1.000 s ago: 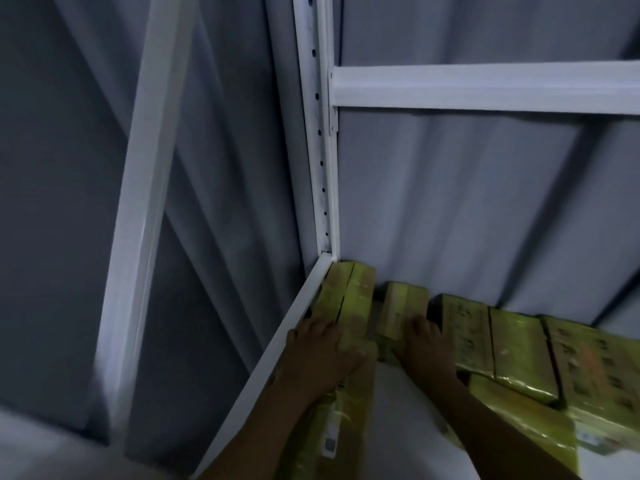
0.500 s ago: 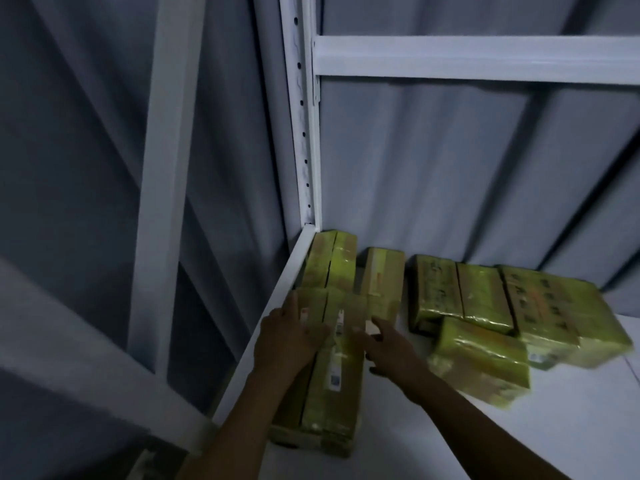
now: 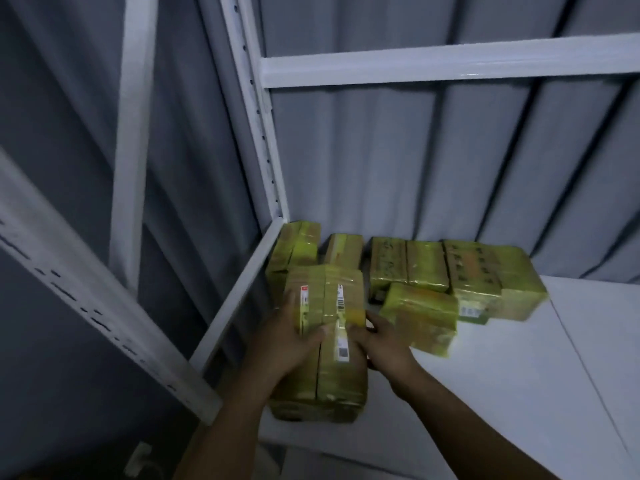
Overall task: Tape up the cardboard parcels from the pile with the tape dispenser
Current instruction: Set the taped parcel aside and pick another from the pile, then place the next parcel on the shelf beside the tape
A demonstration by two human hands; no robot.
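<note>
The left hand (image 3: pixel 287 344) and the right hand (image 3: pixel 386 346) hold the front parcel (image 3: pixel 341 386) by its sides. It sits on the white shelf (image 3: pixel 519 375). Behind it lie more taped parcels (image 3: pixel 426 265). I think it is being put away. Next: let go and fetch another.

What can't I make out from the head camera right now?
Tape dispenser: outside the head view.
Label text: blurred, too small.
Front parcels: tops partly covered by left hand and right hand.
Shelf board: cut by the right edge.
</note>
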